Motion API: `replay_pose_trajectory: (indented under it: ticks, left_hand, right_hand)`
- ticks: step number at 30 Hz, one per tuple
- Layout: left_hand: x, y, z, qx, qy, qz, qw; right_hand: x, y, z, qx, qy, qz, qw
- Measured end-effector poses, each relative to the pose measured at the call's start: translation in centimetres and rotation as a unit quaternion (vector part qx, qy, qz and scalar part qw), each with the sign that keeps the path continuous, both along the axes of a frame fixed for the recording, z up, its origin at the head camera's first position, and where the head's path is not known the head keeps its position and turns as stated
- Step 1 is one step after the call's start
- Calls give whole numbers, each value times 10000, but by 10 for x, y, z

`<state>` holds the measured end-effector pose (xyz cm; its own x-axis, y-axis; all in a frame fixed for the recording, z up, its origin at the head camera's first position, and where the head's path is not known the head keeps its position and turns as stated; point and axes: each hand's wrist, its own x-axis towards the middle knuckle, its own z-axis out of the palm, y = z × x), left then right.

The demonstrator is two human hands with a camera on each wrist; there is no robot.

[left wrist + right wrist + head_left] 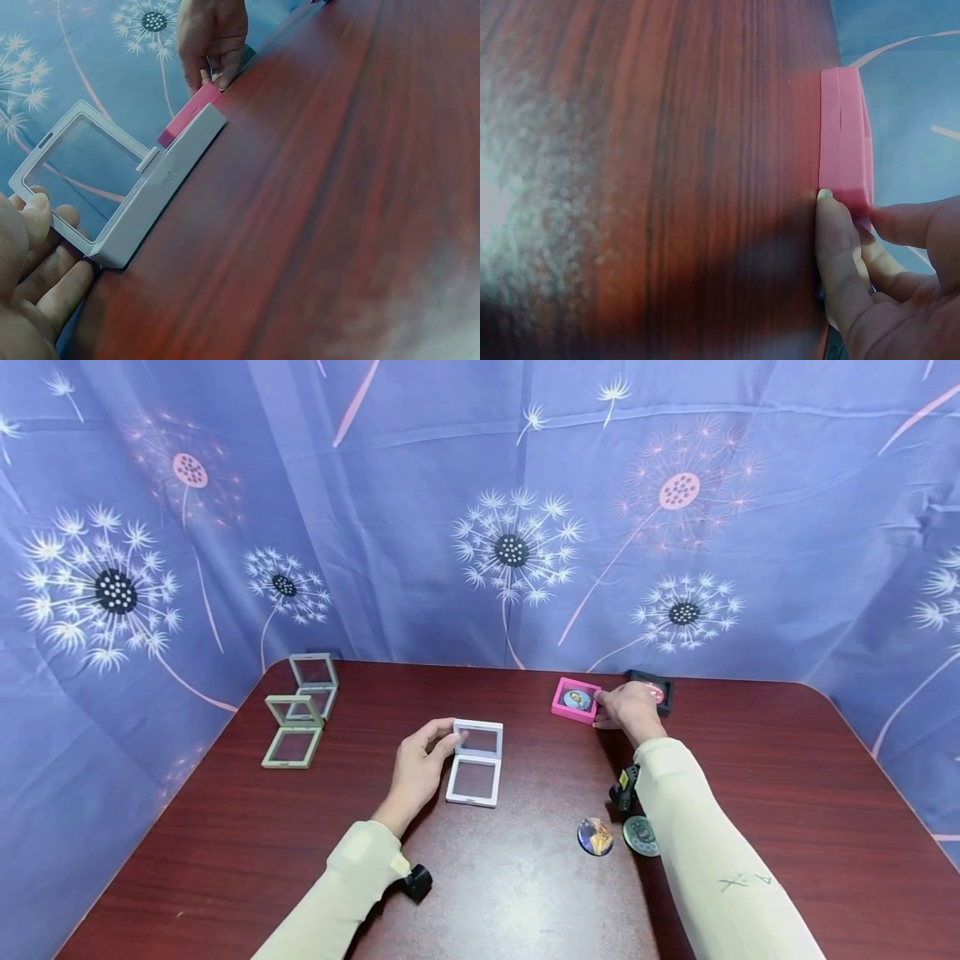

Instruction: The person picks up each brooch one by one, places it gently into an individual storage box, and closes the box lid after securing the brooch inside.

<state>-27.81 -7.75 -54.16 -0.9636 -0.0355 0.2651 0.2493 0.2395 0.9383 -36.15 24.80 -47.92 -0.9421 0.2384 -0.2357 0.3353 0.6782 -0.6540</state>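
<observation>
A white display case (474, 779) stands open on the table, its hinged clear-windowed lid (86, 165) raised. My left hand (420, 767) pinches the left edge of that lid between thumb and fingers. At the back right, a closed pink display case (573, 717) shows a round blue badge (577, 699) behind its window. My right hand (632, 708) pinches the near right corner of the pink case, thumb on top and a fingertip low at its side in the right wrist view. Partly behind this hand lies a black case (662, 679) with a pinkish round badge (657, 692).
Two open pale green display cases (291, 749) (322, 702) stand at the back left. A blue and yellow round badge (596, 837) and a green round badge (641, 836) lie near the right forearm. A patterned blue curtain (420, 510) hangs along the table's back edge.
</observation>
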Motion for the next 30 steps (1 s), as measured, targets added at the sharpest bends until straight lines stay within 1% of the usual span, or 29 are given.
replay_pose_trajectory:
  ticks: [1, 5, 10, 11, 14, 19, 21, 23, 26, 30]
  left_hand:
    - [0, 1, 0, 46, -4, -12, 10000]
    - [1, 1, 0, 170, 14, -84, 9998]
    - [4, 4, 0, 35, 99, -137, 9999]
    - [5, 6, 0, 0, 133, -162, 9998]
    - [8, 10, 0, -20, 183, -314, 9993]
    - [12, 16, -1, 51, 137, -471, 9988]
    - [14, 18, -1, 30, 98, -463, 9989]
    - [15, 19, -1, -3, 114, -461, 9989]
    - [16, 20, -1, -126, 152, -425, 9989]
    - [17, 22, -2, -136, 158, -453, 9988]
  right_hand:
    - [0, 0, 0, 80, 1, 27, 10000]
    - [0, 0, -2, 94, 84, 82, 9999]
    - [-3, 2, -4, 1, 149, 99, 9998]
    - [-3, 2, -4, 86, 161, 108, 9998]
    - [-4, 3, -6, 87, 156, 42, 9998]
    - [-6, 3, -7, -277, 110, -29, 9996]
    - [-6, 3, -7, -527, 38, -43, 9986]
    - [-6, 3, -7, -652, 14, -53, 9979]
    - [-6, 3, -6, -1174, -87, -142, 9929]
    - [-4, 2, -7, -1366, -58, -167, 9905]
